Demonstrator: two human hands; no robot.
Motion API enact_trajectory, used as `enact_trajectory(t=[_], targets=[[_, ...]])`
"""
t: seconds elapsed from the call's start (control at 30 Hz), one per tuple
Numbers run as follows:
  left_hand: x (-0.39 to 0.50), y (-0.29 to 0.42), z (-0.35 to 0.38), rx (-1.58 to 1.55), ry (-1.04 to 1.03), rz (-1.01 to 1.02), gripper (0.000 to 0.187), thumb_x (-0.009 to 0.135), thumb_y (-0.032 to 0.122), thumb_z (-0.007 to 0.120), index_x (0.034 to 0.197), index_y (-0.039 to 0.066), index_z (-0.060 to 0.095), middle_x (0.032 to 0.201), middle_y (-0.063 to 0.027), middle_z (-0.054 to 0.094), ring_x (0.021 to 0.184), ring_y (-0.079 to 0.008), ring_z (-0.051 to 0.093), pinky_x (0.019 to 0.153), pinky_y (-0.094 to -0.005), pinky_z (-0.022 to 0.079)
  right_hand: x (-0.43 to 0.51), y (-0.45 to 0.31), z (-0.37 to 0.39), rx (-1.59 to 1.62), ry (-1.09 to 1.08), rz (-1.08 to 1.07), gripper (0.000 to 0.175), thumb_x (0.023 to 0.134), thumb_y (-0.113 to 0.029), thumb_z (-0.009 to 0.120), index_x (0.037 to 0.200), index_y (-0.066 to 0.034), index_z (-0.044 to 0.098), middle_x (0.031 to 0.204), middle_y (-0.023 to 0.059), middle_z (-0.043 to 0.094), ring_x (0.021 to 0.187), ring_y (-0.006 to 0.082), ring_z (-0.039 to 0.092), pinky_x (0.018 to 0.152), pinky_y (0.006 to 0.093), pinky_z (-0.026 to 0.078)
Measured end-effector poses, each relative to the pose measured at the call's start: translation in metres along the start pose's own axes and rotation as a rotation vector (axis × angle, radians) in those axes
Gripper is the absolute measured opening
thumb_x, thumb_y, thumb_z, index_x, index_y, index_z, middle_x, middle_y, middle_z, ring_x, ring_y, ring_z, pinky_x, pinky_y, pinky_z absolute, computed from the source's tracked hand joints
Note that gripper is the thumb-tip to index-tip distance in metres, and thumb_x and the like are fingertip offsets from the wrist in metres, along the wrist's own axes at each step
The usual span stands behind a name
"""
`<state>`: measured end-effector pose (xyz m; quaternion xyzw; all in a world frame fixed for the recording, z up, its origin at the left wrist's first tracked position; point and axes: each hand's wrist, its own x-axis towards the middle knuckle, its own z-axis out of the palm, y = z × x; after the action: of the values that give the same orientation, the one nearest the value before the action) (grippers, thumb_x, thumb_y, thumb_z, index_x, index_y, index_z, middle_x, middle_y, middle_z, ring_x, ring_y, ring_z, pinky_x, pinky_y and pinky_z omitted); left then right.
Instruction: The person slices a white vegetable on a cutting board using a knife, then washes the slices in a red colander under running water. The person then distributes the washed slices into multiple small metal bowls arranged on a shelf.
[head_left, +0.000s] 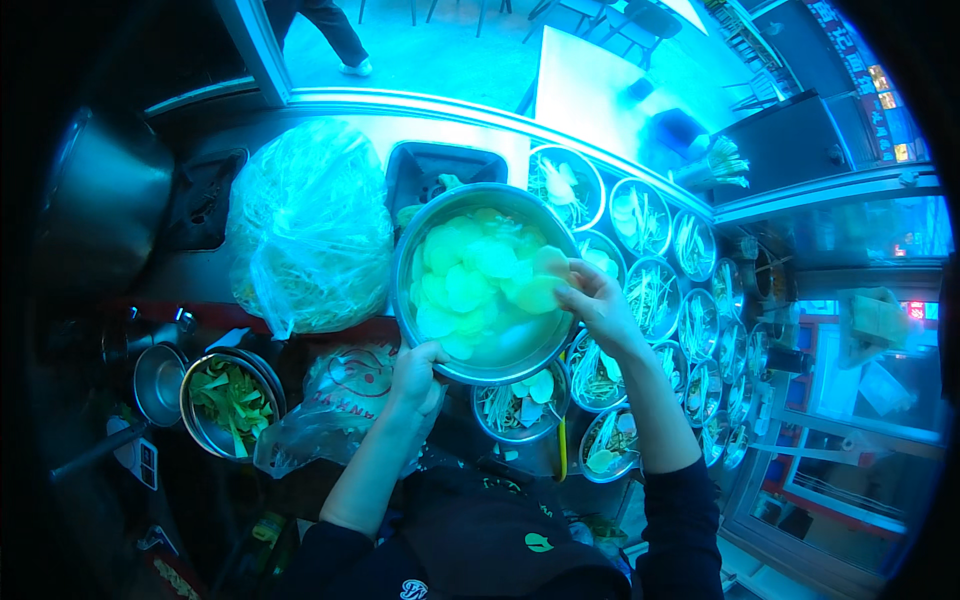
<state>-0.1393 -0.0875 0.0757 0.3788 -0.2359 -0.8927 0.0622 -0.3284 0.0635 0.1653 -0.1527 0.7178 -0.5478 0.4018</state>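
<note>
My left hand (417, 375) grips the near left rim of a large metal basin (491, 375), which is full of thin round vegetable slices (461, 270) lying in liquid. At the basin's right side, my right hand (596, 300) pinches a couple of the slices (541, 292) between thumb and fingers. Right of the basin stand many metal bowls holding shredded vegetables and slices, such as a back bowl (602, 187) and a middle bowl (651, 300). A near bowl (517, 409) with slices and shreds sits partly under the basin.
A big tied plastic bag (311, 232) of pale contents stands to the left. Nearer are a bowl of chopped leafy greens (231, 405), a metal ladle or pan (160, 384) and a printed plastic bag (349, 390). A large metal pot (109, 199) is at far left. Beyond the window frame, a person's legs (330, 34) show.
</note>
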Motion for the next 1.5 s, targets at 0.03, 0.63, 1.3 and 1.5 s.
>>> enact_trajectory(t=[0.03, 0.63, 1.3, 1.5], targets=[[0.000, 0.000, 0.000, 0.023, 0.015, -0.006, 0.059, 0.061, -0.007, 0.044, 0.120, -0.004, 0.034, 0.091, -0.0132, 0.053, 0.072, -0.0212, 0.056, 0.062, -0.0300, 0.049, -0.001, -0.001, -0.002, -0.223, 0.030, 0.009, 0.036, 0.080, -0.012, 0.062, 0.114, -0.0054, 0.051, 0.093, 0.0022, 0.060, 0.081, 0.0103, 0.056, 0.071, 0.0226, 0.044], [0.003, -0.006, -0.005, -0.045, 0.009, -0.015, 0.063, 0.059, -0.008, 0.044, 0.121, 0.000, 0.034, 0.100, -0.0121, 0.050, 0.086, -0.0226, 0.053, 0.072, -0.0314, 0.047, 0.005, -0.019, -0.002, -1.111, -0.140, -0.248, 0.012, 0.074, 0.002, 0.054, 0.084, -0.0031, 0.058, 0.079, 0.0124, 0.055, 0.077, 0.0288, 0.057, 0.067, 0.0356, 0.046], [-0.001, -0.002, -0.002, 0.046, 0.015, 0.048, 0.043, 0.064, -0.003, 0.044, 0.106, -0.012, 0.046, 0.099, -0.0217, 0.055, 0.088, -0.0303, 0.058, 0.079, -0.0401, 0.049, 0.064, -0.005, 0.013, -0.441, -0.052, -0.084, 0.015, 0.070, -0.012, 0.070, 0.078, -0.0002, 0.064, 0.081, 0.0072, 0.062, 0.070, 0.0156, 0.060, 0.065, 0.0268, 0.048], [0.002, -0.005, -0.003, 0.040, -0.001, 0.048, 0.048, 0.064, -0.002, 0.044, 0.111, -0.012, 0.043, 0.103, -0.0224, 0.054, 0.091, -0.0315, 0.058, 0.080, -0.0428, 0.049, 0.053, -0.009, -0.006, 0.152, -0.120, 0.177, 0.039, 0.073, -0.015, 0.071, 0.106, 0.0002, 0.056, 0.086, 0.0057, 0.060, 0.077, 0.0127, 0.058, 0.072, 0.0248, 0.047]])
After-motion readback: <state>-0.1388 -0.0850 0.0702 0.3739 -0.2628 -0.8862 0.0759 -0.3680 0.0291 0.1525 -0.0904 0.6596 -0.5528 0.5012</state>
